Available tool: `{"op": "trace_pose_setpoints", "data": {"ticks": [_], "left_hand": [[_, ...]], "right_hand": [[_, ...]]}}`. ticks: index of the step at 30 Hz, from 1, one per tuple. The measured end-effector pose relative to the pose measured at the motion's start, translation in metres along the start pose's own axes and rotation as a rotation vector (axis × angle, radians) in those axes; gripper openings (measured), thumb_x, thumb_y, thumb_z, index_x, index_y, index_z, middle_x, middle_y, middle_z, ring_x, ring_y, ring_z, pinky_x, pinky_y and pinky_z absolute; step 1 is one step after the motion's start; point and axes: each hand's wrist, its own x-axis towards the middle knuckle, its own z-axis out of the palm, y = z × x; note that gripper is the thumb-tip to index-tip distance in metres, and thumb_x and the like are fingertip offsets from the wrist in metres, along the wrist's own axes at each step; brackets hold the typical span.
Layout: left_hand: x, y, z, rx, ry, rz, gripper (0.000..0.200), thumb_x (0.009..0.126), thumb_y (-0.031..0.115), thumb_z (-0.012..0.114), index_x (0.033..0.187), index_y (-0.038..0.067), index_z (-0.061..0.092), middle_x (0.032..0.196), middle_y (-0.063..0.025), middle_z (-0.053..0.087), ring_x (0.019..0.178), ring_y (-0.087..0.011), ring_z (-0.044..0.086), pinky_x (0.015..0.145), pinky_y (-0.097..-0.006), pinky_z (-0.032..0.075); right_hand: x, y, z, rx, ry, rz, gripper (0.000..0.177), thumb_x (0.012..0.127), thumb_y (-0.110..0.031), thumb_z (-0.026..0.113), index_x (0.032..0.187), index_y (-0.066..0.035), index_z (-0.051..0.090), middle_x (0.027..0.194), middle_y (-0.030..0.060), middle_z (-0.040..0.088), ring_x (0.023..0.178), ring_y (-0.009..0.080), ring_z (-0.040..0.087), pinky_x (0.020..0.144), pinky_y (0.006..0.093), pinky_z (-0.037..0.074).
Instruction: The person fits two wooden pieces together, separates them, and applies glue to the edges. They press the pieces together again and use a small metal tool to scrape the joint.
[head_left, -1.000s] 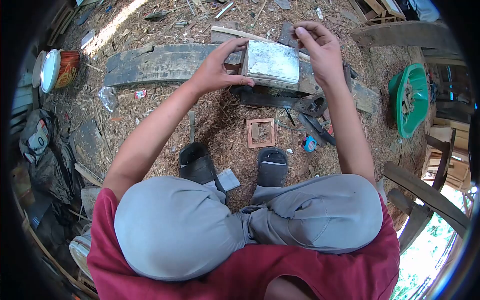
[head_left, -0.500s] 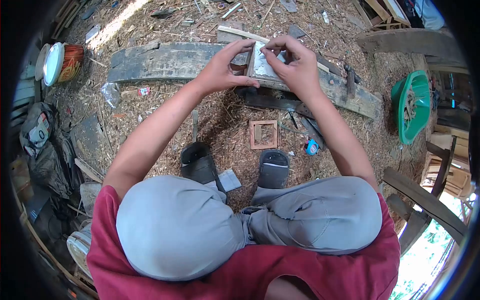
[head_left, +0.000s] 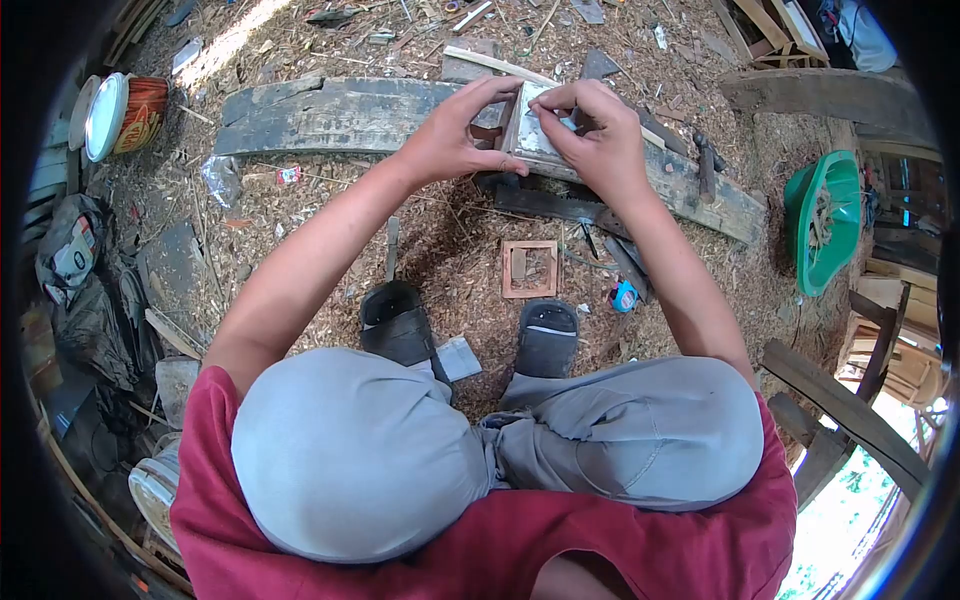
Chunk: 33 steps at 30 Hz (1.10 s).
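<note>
My left hand (head_left: pixel 450 135) grips the left side of a small wooden box (head_left: pixel 538 143) with a whitish, worn top, its thumb on the near edge. Over that top my right hand (head_left: pixel 608 135) pinches thumb and forefinger together; a thin dark tip shows there, too small to name. Under the box runs a long weathered plank (head_left: pixel 300 120). A handsaw (head_left: pixel 545 205) lies just on the near side of the plank. Closer to my feet is a small square wooden frame (head_left: pixel 530 247).
A hammer (head_left: pixel 707 165) rests on the plank's right part. On the chip-covered ground are a blue tape measure (head_left: pixel 623 296) and a chisel-like tool (head_left: pixel 392 250). A green basin (head_left: pixel 800 220) stands at right, a bucket (head_left: pixel 140 120) at left. Timber (head_left: pixel 850 410) leans lower right.
The right hand's pinched fingers have shifted slightly over the box top. The whole view has moved a little; the left hand keeps its hold.
</note>
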Motion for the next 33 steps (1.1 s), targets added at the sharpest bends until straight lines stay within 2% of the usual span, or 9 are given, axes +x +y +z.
{"op": "trace_pose_setpoints", "data": {"ticks": [6, 13, 16, 19, 23, 25, 29, 30, 33], "left_hand": [[-0.002, 0.005, 0.0, -0.076, 0.006, -0.048, 0.098, 0.071, 0.032, 0.1, 0.153, 0.01, 0.05, 0.149, -0.0094, 0.053, 0.14, -0.0267, 0.055, 0.103, -0.0425, 0.063], [-0.002, 0.006, -0.001, -0.073, -0.035, -0.072, 0.105, 0.072, 0.018, 0.099, 0.161, 0.016, 0.043, 0.159, -0.0083, 0.045, 0.147, -0.0278, 0.049, 0.108, -0.0471, 0.06], [-0.002, 0.006, 0.0, -0.11, -0.027, -0.086, 0.103, 0.072, 0.022, 0.099, 0.16, 0.015, 0.045, 0.157, -0.0089, 0.046, 0.146, -0.0277, 0.05, 0.108, -0.0464, 0.06], [-0.003, 0.004, 0.002, -0.093, -0.003, -0.066, 0.101, 0.072, 0.029, 0.099, 0.157, 0.013, 0.047, 0.153, -0.0101, 0.05, 0.142, -0.0277, 0.053, 0.107, -0.0455, 0.062], [-0.003, 0.002, 0.004, -0.092, -0.001, -0.053, 0.102, 0.073, 0.03, 0.098, 0.159, 0.014, 0.045, 0.154, -0.0111, 0.049, 0.143, -0.0286, 0.052, 0.108, -0.0469, 0.061], [-0.003, 0.001, 0.005, -0.083, 0.009, -0.046, 0.102, 0.073, 0.03, 0.098, 0.159, 0.014, 0.046, 0.154, -0.0113, 0.049, 0.144, -0.0285, 0.052, 0.108, -0.0468, 0.061], [-0.002, 0.003, 0.006, -0.041, 0.0, -0.04, 0.103, 0.072, 0.031, 0.099, 0.159, 0.014, 0.046, 0.154, -0.0115, 0.049, 0.145, -0.0283, 0.051, 0.108, -0.0476, 0.061], [-0.001, 0.004, 0.006, 0.013, -0.001, -0.052, 0.102, 0.073, 0.03, 0.099, 0.159, 0.013, 0.046, 0.153, -0.0113, 0.05, 0.145, -0.028, 0.052, 0.109, -0.0479, 0.06], [-0.002, 0.002, 0.006, -0.042, -0.002, -0.059, 0.102, 0.074, 0.028, 0.098, 0.159, 0.011, 0.045, 0.154, -0.0108, 0.051, 0.145, -0.0275, 0.051, 0.109, -0.0478, 0.06]], "right_hand": [[0.0, 0.003, 0.002, 0.003, 0.003, -0.002, 0.011, 0.084, -0.006, 0.081, 0.093, -0.009, 0.076, 0.084, 0.0035, 0.071, 0.079, 0.0209, 0.066, 0.067, 0.034, 0.052], [0.002, 0.006, 0.005, -0.016, 0.035, -0.102, 0.011, 0.083, -0.006, 0.082, 0.092, -0.009, 0.075, 0.084, 0.0029, 0.071, 0.076, 0.0199, 0.063, 0.066, 0.0333, 0.051], [-0.001, -0.002, 0.0, 0.013, -0.008, 0.015, 0.01, 0.085, -0.006, 0.081, 0.092, -0.007, 0.073, 0.085, 0.0019, 0.071, 0.077, 0.0164, 0.063, 0.067, 0.0306, 0.05], [-0.014, -0.011, -0.014, 0.139, -0.066, 0.046, 0.01, 0.087, -0.007, 0.079, 0.092, -0.006, 0.071, 0.085, 0.0009, 0.07, 0.078, 0.0117, 0.062, 0.068, 0.0275, 0.049], [-0.061, -0.024, -0.034, 0.436, -0.394, 0.275, 0.01, 0.088, -0.003, 0.077, 0.092, -0.004, 0.068, 0.09, 0.0009, 0.071, 0.078, 0.0083, 0.061, 0.07, 0.0271, 0.049], [-0.081, -0.016, -0.034, 0.415, -0.576, 0.252, 0.012, 0.086, -0.005, 0.077, 0.091, -0.003, 0.067, 0.089, 0.0019, 0.071, 0.079, 0.0096, 0.063, 0.07, 0.0281, 0.05], [-0.131, 0.026, -0.01, 0.185, -0.744, 0.266, 0.015, 0.087, -0.015, 0.076, 0.095, -0.004, 0.071, 0.087, 0.011, 0.072, 0.08, 0.0275, 0.07, 0.072, 0.039, 0.054], [-0.142, 0.036, -0.004, 0.112, -0.749, 0.286, 0.015, 0.088, -0.019, 0.076, 0.095, -0.006, 0.074, 0.092, 0.0134, 0.072, 0.088, 0.036, 0.069, 0.078, 0.0465, 0.055], [-0.183, 0.062, 0.014, -0.177, -0.549, 0.186, 0.015, 0.089, -0.019, 0.078, 0.095, -0.005, 0.076, 0.087, 0.0119, 0.065, 0.089, 0.0334, 0.067, 0.079, 0.0461, 0.055]]}}
